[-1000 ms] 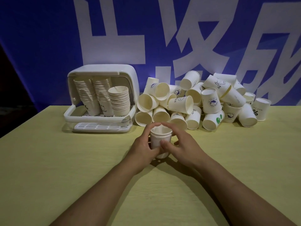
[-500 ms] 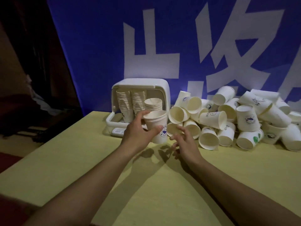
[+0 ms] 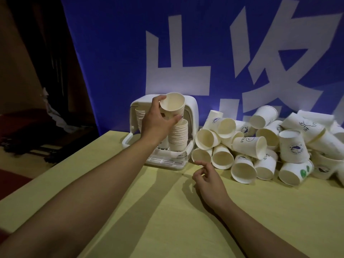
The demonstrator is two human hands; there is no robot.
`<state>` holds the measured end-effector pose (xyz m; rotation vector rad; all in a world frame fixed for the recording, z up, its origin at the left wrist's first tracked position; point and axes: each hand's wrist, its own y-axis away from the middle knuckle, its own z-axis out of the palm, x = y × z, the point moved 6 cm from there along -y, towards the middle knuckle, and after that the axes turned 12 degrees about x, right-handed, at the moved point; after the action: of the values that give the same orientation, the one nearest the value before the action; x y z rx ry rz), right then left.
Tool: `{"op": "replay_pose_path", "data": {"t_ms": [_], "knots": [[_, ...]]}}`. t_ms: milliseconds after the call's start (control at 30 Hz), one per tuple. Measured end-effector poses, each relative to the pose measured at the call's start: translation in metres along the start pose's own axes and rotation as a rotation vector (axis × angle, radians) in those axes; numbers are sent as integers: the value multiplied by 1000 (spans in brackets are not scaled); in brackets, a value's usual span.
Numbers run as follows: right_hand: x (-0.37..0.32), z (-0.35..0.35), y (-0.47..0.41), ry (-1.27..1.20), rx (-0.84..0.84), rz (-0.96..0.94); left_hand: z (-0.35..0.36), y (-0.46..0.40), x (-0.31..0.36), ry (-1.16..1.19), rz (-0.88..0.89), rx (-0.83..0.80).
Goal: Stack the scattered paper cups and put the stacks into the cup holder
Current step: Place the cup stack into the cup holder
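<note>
My left hand (image 3: 155, 119) grips a small stack of white paper cups (image 3: 173, 107), mouth up, in front of the white cup holder (image 3: 191, 112) and just above the short stack (image 3: 178, 135) that stands inside it. Taller stacks (image 3: 138, 118) stand further left in the holder, partly hidden by my hand. My right hand (image 3: 209, 180) hovers low over the yellow table (image 3: 167, 211) with fingers loosely curled and holds nothing. A heap of scattered paper cups (image 3: 260, 146) lies to the right of the holder.
A blue banner with large white characters (image 3: 186, 53) hangs behind the table. The table's left edge (image 3: 55, 164) drops to a dark floor area. The holder's slatted drip tray (image 3: 163, 161) juts toward me.
My left hand has lifted the stacked cups from the table middle up to the holder's opening. My right hand let go of them and stayed low. The camera has swung left.
</note>
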<state>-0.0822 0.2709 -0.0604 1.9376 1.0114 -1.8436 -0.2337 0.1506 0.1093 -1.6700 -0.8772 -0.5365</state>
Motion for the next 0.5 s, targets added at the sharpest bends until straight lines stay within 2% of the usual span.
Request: {"op": "replay_pose_path", "data": {"t_ms": [233,333,400,467,500], "knots": [[1,2,-2,-10,-26,-18,28,5,-33,-295,8,-106],[3,2,-3,6,-28,-31,29,10,-24,-288,150,-60],[2,2,-2,12,-30,-38,30,15,-15,-292,312,-28],[1,2,-2,18,-33,-42,36,21,-12,-389,421,-73],[0,2,-2,18,-35,-44,38,23,-12,-429,419,-105]]}}
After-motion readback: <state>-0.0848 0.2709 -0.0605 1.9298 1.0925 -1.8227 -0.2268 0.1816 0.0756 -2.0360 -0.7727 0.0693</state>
